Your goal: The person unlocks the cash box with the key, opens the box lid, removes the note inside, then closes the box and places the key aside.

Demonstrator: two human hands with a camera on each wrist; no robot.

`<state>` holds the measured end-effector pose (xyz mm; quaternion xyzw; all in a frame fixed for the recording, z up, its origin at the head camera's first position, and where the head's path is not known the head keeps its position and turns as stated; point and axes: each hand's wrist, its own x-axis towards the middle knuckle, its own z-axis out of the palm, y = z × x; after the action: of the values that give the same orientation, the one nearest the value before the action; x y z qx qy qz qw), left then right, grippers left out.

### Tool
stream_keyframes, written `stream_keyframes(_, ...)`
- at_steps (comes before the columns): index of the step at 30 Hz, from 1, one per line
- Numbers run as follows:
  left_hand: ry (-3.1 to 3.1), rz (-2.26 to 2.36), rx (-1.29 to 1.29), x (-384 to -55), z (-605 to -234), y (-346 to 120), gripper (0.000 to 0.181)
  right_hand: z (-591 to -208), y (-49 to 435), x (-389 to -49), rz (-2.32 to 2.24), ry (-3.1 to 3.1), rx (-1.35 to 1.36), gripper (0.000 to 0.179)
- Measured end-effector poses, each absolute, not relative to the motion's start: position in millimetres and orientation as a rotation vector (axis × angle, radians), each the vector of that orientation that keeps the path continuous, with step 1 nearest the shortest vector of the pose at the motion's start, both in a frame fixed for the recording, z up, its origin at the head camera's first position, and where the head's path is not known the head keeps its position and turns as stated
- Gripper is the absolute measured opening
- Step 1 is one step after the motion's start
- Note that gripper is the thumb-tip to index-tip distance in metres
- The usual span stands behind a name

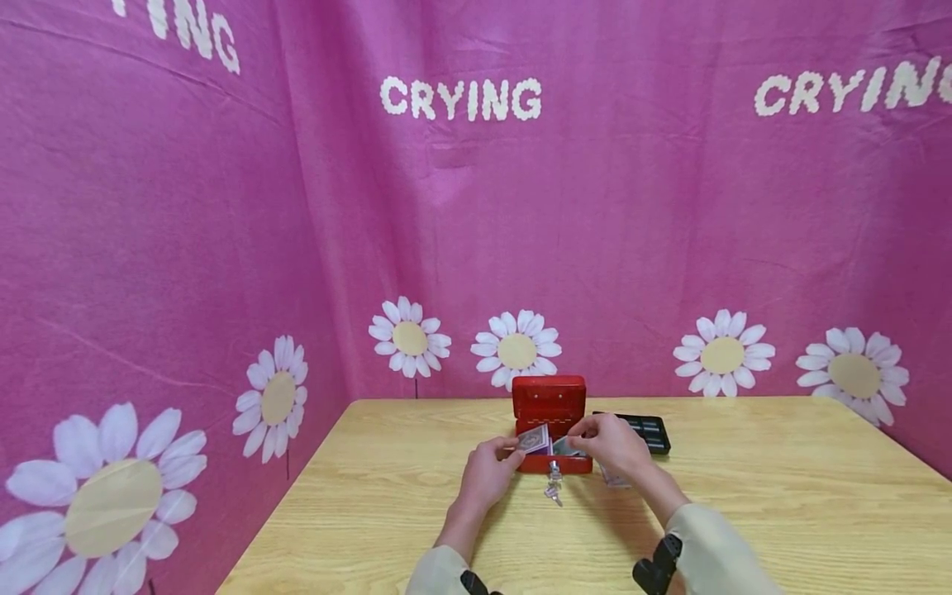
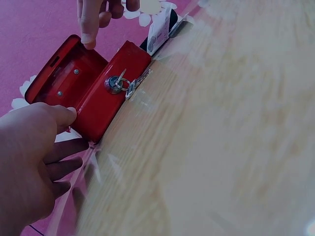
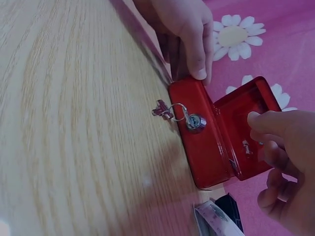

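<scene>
A small red cash box stands on the table with its lid raised. Keys on a ring hang from the lock at its front. Inside lie paper banknotes: a purplish one tilts up at the left, and a grey-green one is at the right. My left hand rests its thumb on the box's left end, other fingers extended beside it. Over the right part of the box hovers my right hand, fingers loosely bent; the right wrist view shows nothing between them.
A black compartment tray lies right of the box. More banknotes lie beside the box's right end. Pink cloth with daisies hangs behind the wooden table.
</scene>
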<state>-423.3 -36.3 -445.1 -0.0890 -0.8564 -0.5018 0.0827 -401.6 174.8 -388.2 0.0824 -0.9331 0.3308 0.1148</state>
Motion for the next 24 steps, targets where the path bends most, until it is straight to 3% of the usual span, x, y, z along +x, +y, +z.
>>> stream_keyframes(24, -2.548, -1.467, -0.301, -424, -445, -37, 0.03, -399, 156, -417, 0.971, -2.691, 0.304, 0.012)
